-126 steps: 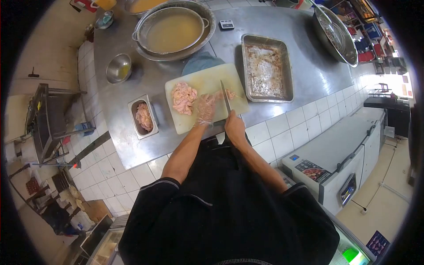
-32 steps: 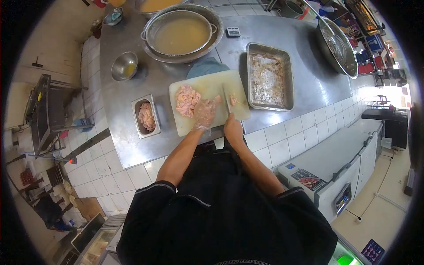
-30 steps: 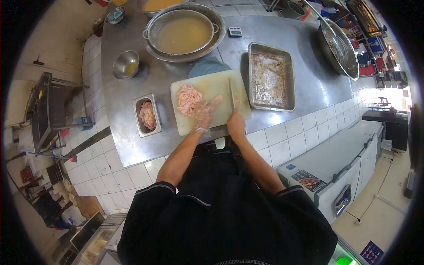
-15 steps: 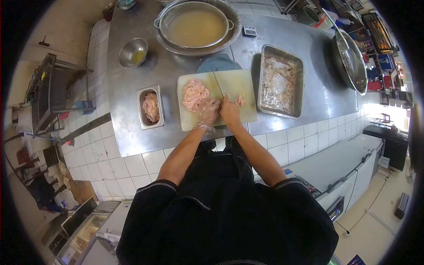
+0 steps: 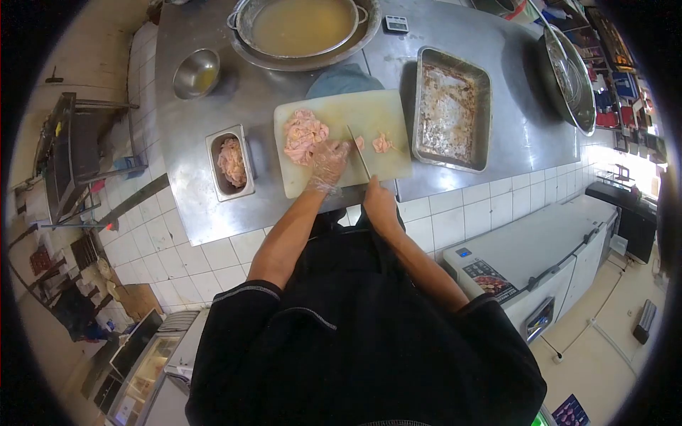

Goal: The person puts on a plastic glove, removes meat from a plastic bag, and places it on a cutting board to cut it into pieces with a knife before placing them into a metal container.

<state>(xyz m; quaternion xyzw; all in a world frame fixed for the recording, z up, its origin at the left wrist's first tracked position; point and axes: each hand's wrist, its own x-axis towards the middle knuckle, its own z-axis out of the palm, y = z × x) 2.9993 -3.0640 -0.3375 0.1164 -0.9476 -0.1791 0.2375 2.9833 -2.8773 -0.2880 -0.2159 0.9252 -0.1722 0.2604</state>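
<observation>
My left hand point(image 5: 329, 162), in a clear plastic glove, is closed on a piece of pale pink raw meat, apparently chicken, on the white cutting board point(image 5: 291, 183). A knife point(image 5: 360, 155) is in my right hand point(image 5: 381, 202), its blade slanting across the board just right of the gloved fingers. Against the blade lies a small cut piece point(image 5: 359, 143). Further right sits a little pile of cut meat point(image 5: 383, 143). The larger heap of raw meat point(image 5: 305, 135) rests on the board's left, touching or close to my left hand.
Left of the board stands a steel container point(image 5: 212, 153) with meat inside; a small steel bowl point(image 5: 197, 74) is behind it. A large pot of cloudy liquid point(image 5: 305, 30), a blue cloth point(image 5: 341, 82) and a small digital device point(image 5: 396, 24) lie beyond. At right is a stained metal tray point(image 5: 485, 117).
My right hand and the knife have drawn back toward me, away from my left hand. A small piece now shows beside the blade. The whole view has shifted slightly.
</observation>
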